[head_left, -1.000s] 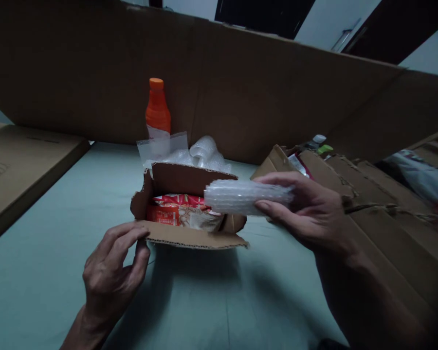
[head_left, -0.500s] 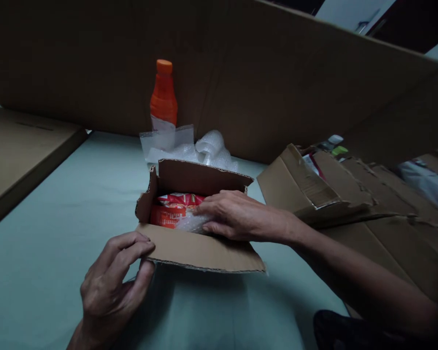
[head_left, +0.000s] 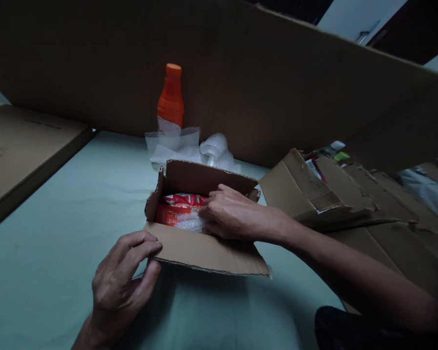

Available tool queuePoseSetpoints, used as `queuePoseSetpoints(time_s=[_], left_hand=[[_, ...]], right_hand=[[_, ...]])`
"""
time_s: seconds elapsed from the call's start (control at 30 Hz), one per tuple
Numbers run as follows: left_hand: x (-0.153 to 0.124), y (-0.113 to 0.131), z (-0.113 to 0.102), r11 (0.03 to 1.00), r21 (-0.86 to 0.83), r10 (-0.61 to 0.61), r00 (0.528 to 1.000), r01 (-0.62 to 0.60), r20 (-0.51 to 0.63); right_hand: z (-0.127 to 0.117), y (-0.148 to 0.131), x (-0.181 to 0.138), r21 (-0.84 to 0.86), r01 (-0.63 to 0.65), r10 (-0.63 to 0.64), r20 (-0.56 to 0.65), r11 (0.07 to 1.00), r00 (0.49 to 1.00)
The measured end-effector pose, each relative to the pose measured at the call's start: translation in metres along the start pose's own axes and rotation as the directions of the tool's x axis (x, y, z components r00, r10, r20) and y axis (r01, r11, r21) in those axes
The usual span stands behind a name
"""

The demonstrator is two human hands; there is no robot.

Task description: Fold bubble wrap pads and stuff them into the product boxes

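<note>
A small cardboard box [head_left: 208, 250] stands with its flaps up in front of me. My left hand [head_left: 127, 272] pinches the left corner of its front flap between thumb and fingers. Inside the box lie red printed packets [head_left: 173, 214] and a piece of bubble wrap [head_left: 191, 222]. My right hand [head_left: 233, 211] reaches into the box over the right part of the contents. Its fingers are curled down at the bubble wrap, and the fingertips are hidden, so what they grip cannot be made out.
Behind the box stand an orange bottle [head_left: 171, 99], a clear plastic sheet [head_left: 173, 146] and more bubble wrap [head_left: 219, 148]. Opened cardboard boxes [head_left: 295, 187] with goods lie at the right. A flat carton [head_left: 29, 146] is at the left. A tall cardboard wall [head_left: 241, 87] closes the back.
My right hand's fingers have curled in more, deeper in the box. The left hand keeps its hold on the flap. The whole view has shifted slightly.
</note>
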State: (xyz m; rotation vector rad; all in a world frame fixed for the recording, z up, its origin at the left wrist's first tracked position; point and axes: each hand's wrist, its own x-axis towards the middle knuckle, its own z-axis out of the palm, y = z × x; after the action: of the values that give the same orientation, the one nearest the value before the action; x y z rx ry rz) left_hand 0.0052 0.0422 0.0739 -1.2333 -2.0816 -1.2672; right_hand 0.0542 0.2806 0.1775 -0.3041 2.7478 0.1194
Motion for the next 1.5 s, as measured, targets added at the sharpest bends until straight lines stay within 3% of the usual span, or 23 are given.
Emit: queuePoseSetpoints(time_s=[0.13, 0.4, 0.47, 0.53, 0.6, 0.7, 0.77, 0.8, 0.83, 0.9, 0.97, 1.03, 1.07, 1.17, 1.3, 1.5], left_hand=[[-0.001, -0.001, 0.0, 1.0, 0.011, 0.0, 1.0, 0.0, 0.007], [0.003, 0.004, 0.0, 1.0, 0.006, -0.014, 1.0, 0.014, -0.008], [0.003, 0.005, -0.001, 1.0, 0.009, -0.003, 1.0, 0.003, -0.006], [0.002, 0.005, -0.002, 1.0, 0.019, 0.013, 1.0, -0.012, -0.014], [0.0, 0.005, -0.003, 0.999, 0.033, 0.019, 0.999, -0.018, -0.038], [-0.004, 0.007, -0.003, 0.998, 0.03, -0.058, 0.99, 0.062, -0.126], [-0.006, 0.008, -0.001, 0.988, -0.032, -0.155, 0.965, 0.151, -0.21], [-0.007, 0.008, 0.0, 0.978, -0.078, -0.205, 0.948, 0.192, -0.241], [-0.008, 0.007, 0.002, 0.966, -0.126, -0.254, 0.931, 0.228, -0.261], [-0.009, 0.003, 0.006, 0.939, -0.188, -0.329, 0.909, 0.288, -0.254], [-0.009, -0.004, 0.012, 0.914, -0.206, -0.389, 0.9, 0.35, -0.194], [-0.009, -0.014, 0.018, 0.879, -0.218, -0.455, 0.883, 0.424, -0.114], [-0.009, -0.019, 0.021, 0.851, -0.232, -0.497, 0.864, 0.47, -0.074], [-0.011, -0.032, 0.029, 0.736, -0.302, -0.62, 0.783, 0.606, 0.06], [-0.014, -0.036, 0.038, 0.592, -0.369, -0.675, 0.691, 0.717, 0.26], [-0.024, -0.011, 0.05, 0.589, -0.364, -0.705, 0.679, 0.721, 0.204]], right_hand=[[-0.001, 0.001, -0.006, -0.008, 0.009, -0.01, -0.032, 1.0, 0.999], [0.013, -0.004, 0.007, -0.019, 0.003, -0.003, 0.013, 1.0, 1.0], [0.012, -0.003, 0.0, 0.019, 0.001, 0.0, -0.035, 1.0, 0.999], [0.011, 0.0, -0.017, 0.087, 0.002, 0.015, -0.198, 0.996, 0.98], [0.013, 0.004, -0.041, 0.177, 0.016, 0.067, -0.455, 0.984, 0.888], [0.031, 0.011, -0.081, 0.358, 0.012, 0.281, -0.754, 0.934, 0.594], [0.054, 0.013, -0.104, 0.517, 0.007, 0.47, -0.782, 0.856, 0.409], [0.069, 0.013, -0.112, 0.595, 0.01, 0.554, -0.754, 0.804, 0.353], [0.086, 0.013, -0.118, 0.665, 0.014, 0.624, -0.707, 0.747, 0.333], [0.121, 0.009, -0.123, 0.768, 0.019, 0.703, -0.596, 0.64, 0.389], [0.155, 0.003, -0.119, 0.821, 0.002, 0.705, -0.491, 0.571, 0.511], [0.18, -0.002, -0.108, 0.828, -0.028, 0.674, -0.437, 0.56, 0.595], [0.188, -0.004, -0.101, 0.819, -0.031, 0.658, -0.437, 0.573, 0.614], [0.195, -0.008, -0.077, 0.814, 0.001, 0.639, -0.457, 0.58, 0.619], [0.184, -0.01, -0.054, 0.862, 0.045, 0.672, -0.425, 0.505, 0.606], [0.185, -0.018, -0.066, 0.89, 0.053, 0.71, -0.395, 0.452, 0.583]])
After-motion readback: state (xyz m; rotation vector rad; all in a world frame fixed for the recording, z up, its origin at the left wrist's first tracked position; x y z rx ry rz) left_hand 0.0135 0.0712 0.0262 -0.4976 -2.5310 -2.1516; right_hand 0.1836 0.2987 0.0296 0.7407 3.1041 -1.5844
